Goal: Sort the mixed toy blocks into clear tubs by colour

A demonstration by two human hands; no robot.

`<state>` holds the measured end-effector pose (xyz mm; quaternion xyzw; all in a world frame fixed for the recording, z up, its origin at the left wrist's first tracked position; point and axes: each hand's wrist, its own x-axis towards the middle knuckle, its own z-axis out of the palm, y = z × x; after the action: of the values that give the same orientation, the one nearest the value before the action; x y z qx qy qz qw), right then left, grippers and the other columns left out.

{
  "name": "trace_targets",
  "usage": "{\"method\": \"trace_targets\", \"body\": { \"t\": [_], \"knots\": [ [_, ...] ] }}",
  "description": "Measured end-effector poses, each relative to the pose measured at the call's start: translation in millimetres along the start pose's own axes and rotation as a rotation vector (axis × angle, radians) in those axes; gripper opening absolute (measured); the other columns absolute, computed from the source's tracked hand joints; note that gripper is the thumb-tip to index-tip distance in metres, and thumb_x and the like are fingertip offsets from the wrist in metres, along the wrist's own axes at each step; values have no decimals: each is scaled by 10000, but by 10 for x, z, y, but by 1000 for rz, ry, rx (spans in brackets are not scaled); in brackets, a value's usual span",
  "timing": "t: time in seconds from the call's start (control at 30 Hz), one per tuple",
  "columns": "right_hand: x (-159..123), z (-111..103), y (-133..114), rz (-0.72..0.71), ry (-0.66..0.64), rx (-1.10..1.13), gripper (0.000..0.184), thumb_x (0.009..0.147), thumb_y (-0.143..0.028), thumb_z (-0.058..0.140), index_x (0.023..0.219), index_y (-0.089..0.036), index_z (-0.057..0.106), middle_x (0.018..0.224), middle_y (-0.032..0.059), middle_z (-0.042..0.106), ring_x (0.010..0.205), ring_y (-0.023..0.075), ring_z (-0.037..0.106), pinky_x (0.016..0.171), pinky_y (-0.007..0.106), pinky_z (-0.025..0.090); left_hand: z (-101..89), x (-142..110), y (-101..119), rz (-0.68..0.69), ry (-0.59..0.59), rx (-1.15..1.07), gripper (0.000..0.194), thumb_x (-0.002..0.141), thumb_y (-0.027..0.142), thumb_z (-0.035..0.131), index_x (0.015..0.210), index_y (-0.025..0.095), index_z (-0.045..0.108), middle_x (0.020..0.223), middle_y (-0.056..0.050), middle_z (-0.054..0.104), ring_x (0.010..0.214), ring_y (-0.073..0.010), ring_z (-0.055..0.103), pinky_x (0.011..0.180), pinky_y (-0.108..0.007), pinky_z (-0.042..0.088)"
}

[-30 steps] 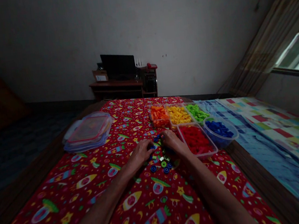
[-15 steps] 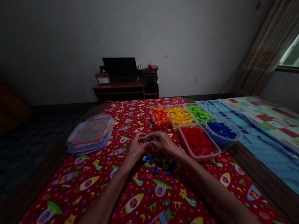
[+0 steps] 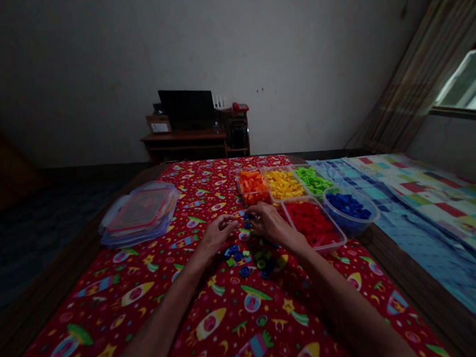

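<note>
Over the red patterned cloth, my right hand (image 3: 271, 223) pinches a small blue toy piece (image 3: 247, 221) between thumb and fingers. A short gap to its left separates my left hand (image 3: 217, 233), whose fingers are half curled and apart from the thumb, with nothing visible in them. Nearer to me, between my forearms, lie several loose blue pieces (image 3: 244, 271) and green pieces (image 3: 260, 263), some with round centres. Part of this pile is in the shadow of my right forearm. The held piece's exact shape is too small and dark to make out.
Beside my right hand stand clear boxes of orange pieces (image 3: 253, 185), yellow pieces (image 3: 282, 185), green pieces (image 3: 312, 180) and red pieces (image 3: 312, 223), plus a round tub (image 3: 373, 217) of blue ones. Stacked lids (image 3: 139, 212) lie at left. A monitor (image 3: 187, 108) stands behind.
My hands, close together around a blue piece before, have moved apart. The blue piece is now at my right hand's fingertips. The view has shifted slightly.
</note>
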<state>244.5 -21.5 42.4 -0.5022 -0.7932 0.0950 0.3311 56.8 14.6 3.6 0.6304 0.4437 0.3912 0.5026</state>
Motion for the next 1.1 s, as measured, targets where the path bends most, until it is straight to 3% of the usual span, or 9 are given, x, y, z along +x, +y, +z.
{"method": "trace_targets", "body": {
  "t": [0.13, 0.3, 0.4, 0.47, 0.53, 0.63, 0.8, 0.93, 1.1],
  "knots": [
    [-25, -543, 247, 144, 113, -127, 208, 804, -117, 536, 930, -151, 697, 856, 87, 679, 784, 176, 595, 739, 281, 453, -80, 46, -24, 59, -7, 145, 437, 698, 555, 587, 905, 171, 613, 834, -40, 675, 760, -205, 648, 676, -318, 529],
    [-332, -1306, 851, 344, 265, -461, 229, 770, -133, 539, 926, -163, 705, 863, 109, 692, 789, 212, 624, 757, 321, 469, -121, 54, -55, 157, 39, 291, 331, 736, 475, 531, 851, 188, 648, 847, -46, 689, 801, -218, 650, 683, -310, 522],
    [-537, -1565, 1197, 455, 253, -587, 235, 767, -164, 544, 940, -148, 703, 856, 124, 696, 813, 236, 634, 764, 348, 475, -110, 45, -54, 195, 72, 399, 306, 743, 439, 501, 847, 198, 660, 865, -44, 699, 829, -214, 648, 730, -309, 512],
    [-599, -1598, 1276, 477, 207, -602, 221, 761, -189, 568, 927, -140, 705, 842, 127, 700, 825, 249, 639, 769, 364, 477, -103, 51, -66, 213, 103, 449, 300, 745, 419, 486, 850, 199, 661, 881, -49, 702, 847, -215, 645, 768, -316, 505],
    [-583, -1497, 1172, 411, 217, -558, 231, 779, -197, 559, 950, -138, 702, 883, 130, 705, 861, 251, 640, 797, 371, 472, -101, 64, -97, 222, 145, 474, 297, 754, 396, 467, 859, 194, 658, 904, -61, 702, 865, -220, 641, 796, -328, 499],
    [-446, -1094, 732, 190, 245, -384, 262, 840, -182, 493, 1017, -149, 683, 996, 115, 699, 928, 218, 632, 845, 343, 454, -107, 75, -160, 217, 180, 483, 306, 772, 365, 443, 908, 187, 652, 941, -73, 698, 880, -221, 635, 816, -339, 495],
    [-140, -126, 47, -59, -111, -94, 306, 928, -299, 454, 1133, -142, 620, 994, 97, 683, 908, 175, 619, 813, 279, 454, -124, 35, -209, 214, 209, 490, 302, 798, 336, 426, 942, 188, 646, 949, -66, 697, 898, -216, 629, 845, -346, 491],
    [-20, 401, -28, 39, -153, -294, 338, 910, -352, 506, 1125, -108, 596, 1058, 163, 621, 997, 220, 559, 876, 351, 429, -124, 26, -222, 217, 233, 498, 304, 809, 322, 417, 963, 181, 638, 964, -72, 693, 902, -215, 632, 851, -351, 491],
    [-137, 542, -78, -76, -198, -271, 298, 944, -315, 420, 1037, -113, 619, 1025, 153, 610, 994, 211, 540, 897, 346, 419, -134, 62, -268, 215, 232, 461, 323, 812, 342, 405, 973, 175, 630, 955, -78, 688, 909, -214, 638, 835, -336, 501]
  ]
}}
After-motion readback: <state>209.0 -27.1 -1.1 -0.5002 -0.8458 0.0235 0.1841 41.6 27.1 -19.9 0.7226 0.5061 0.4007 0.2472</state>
